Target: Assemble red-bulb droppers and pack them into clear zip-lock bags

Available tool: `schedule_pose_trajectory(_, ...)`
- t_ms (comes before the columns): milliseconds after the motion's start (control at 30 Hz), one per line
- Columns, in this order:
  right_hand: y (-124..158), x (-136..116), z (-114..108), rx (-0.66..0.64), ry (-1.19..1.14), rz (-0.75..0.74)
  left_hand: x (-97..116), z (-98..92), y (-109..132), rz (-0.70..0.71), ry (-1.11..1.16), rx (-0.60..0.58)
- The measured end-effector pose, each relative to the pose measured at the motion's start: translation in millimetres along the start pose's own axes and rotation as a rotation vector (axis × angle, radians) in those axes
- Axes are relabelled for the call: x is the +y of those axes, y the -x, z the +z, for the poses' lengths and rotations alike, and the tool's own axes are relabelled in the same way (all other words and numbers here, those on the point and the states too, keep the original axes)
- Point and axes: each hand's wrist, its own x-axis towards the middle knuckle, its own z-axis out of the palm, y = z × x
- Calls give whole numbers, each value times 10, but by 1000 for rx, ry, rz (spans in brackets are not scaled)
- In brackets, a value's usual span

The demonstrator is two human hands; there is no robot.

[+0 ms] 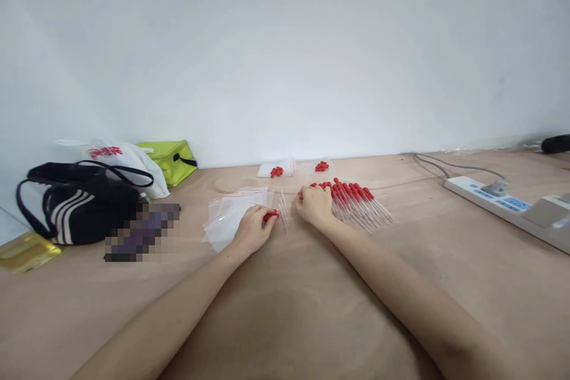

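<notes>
My left hand (253, 230) is closed around several small red rubber bulbs (270, 215), which show between its thumb and fingers. Just right of it lie a few thin clear dropper tubes (284, 211) without bulbs. My right hand (314, 205) is curled at the left end of a row of red-capped droppers (351, 199), their clear stems pointing toward the front right. Its fingertips touch red bulbs there; whether it grips one is hidden by the hand. Clear zip bags (234, 214) lie fanned out beneath and behind my left hand.
Two flat bags by the wall carry loose red bulbs (276, 172) and more red bulbs (321, 165). A black bag (89, 202), a white plastic bag (133, 163) and a lime-green bag (173, 163) stand at left. A power strip (499, 199) with grey cables lies at right.
</notes>
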Motion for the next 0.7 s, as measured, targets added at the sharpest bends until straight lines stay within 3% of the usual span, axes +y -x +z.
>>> schedule_pose_trajectory(267, -175, -336, 167, -44, -28, 26, 50, 20, 29, 12, 32, -11)
schedule_pose_trajectory(700, -224, -198, 252, -20, -26, 54, 53, 0, 3, -74, 36, -42)
